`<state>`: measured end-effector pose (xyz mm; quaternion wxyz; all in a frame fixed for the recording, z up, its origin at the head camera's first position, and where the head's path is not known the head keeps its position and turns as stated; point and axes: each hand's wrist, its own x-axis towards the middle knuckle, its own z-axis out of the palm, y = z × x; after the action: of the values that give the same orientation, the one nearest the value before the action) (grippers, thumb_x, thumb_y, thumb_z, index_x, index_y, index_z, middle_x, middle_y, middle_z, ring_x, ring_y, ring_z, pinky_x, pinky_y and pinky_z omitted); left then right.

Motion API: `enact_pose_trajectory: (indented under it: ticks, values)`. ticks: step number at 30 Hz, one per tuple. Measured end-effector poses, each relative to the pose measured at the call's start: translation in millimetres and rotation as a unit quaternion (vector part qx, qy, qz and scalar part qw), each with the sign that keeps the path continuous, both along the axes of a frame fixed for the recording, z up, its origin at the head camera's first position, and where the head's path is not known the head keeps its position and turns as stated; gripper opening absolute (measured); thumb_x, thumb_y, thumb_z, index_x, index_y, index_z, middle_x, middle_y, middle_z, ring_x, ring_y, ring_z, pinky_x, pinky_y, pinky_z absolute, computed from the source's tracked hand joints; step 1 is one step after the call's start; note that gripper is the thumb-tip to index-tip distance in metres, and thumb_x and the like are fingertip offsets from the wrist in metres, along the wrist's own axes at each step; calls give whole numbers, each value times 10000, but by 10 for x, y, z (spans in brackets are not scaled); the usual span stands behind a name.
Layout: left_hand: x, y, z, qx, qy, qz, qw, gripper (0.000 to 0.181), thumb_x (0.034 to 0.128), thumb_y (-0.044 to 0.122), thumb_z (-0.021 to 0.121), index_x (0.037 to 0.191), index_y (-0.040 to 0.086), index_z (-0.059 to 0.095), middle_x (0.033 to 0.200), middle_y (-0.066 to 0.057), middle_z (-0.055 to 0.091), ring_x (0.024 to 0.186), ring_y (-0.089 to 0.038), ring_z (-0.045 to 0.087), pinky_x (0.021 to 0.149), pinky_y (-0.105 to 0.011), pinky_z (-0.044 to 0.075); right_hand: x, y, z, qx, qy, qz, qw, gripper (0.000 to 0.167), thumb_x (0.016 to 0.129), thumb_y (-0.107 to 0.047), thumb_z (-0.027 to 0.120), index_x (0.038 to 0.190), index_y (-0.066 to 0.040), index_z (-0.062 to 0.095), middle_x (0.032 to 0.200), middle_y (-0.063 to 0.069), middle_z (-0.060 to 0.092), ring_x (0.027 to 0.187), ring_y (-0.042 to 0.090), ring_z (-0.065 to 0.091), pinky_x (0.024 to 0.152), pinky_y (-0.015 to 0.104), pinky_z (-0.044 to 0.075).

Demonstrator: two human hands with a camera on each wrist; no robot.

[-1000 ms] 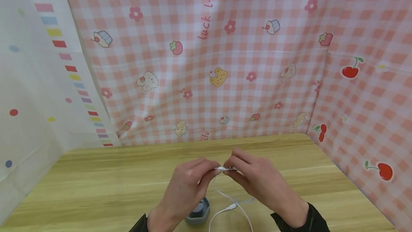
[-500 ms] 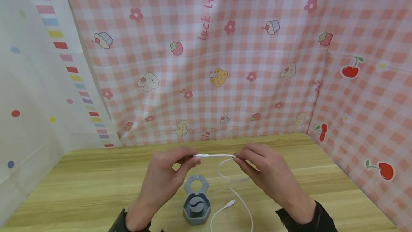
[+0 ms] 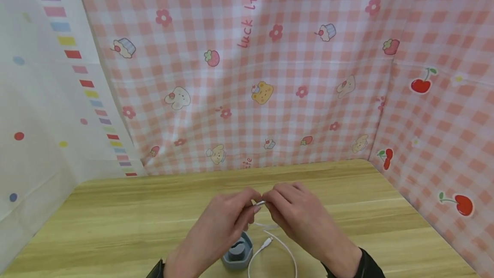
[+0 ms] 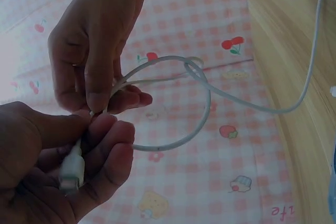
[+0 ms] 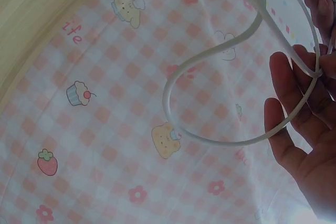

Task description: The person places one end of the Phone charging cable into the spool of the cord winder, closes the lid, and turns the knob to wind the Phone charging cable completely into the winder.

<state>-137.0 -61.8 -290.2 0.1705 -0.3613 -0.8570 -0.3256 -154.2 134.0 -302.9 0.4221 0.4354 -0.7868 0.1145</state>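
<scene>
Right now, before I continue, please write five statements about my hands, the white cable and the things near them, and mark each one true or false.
1. The left hand and the right hand both hold the white cable. True.
2. In the head view, the grey case is to the right of the loose white plug. False: the grey case is to its left.
3. In the left wrist view, the white cable makes a loop. True.
4. The sleeves are bright yellow. False: they are dark.
5. The table has a wood-grain surface. True.
</scene>
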Motion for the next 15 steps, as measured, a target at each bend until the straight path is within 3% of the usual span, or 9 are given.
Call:
enact_pose_trajectory:
  ticks: [6, 15]
  values:
    - [10, -75, 48, 7, 178, 188, 9997, 98, 951, 97, 580, 881, 162, 603, 629, 93, 515, 534, 71, 418, 529, -122, 404, -15, 5, 1, -20, -12, -47, 10000, 265, 1010, -179, 348, 901, -125, 584, 805, -71, 590, 752, 54, 570, 704, 252, 466]
    - [-40, -442, 204, 101, 633, 729, 9953, 209, 876, -14, 641, 828, 188, 609, 611, 119, 500, 547, 61, 423, 493, -142, 397, -102, 210, 44, -259, -623, 59, 9977, 247, 1013, -227, 382, 919, -111, 579, 864, -46, 551, 809, 83, 494, 704, 209, 434]
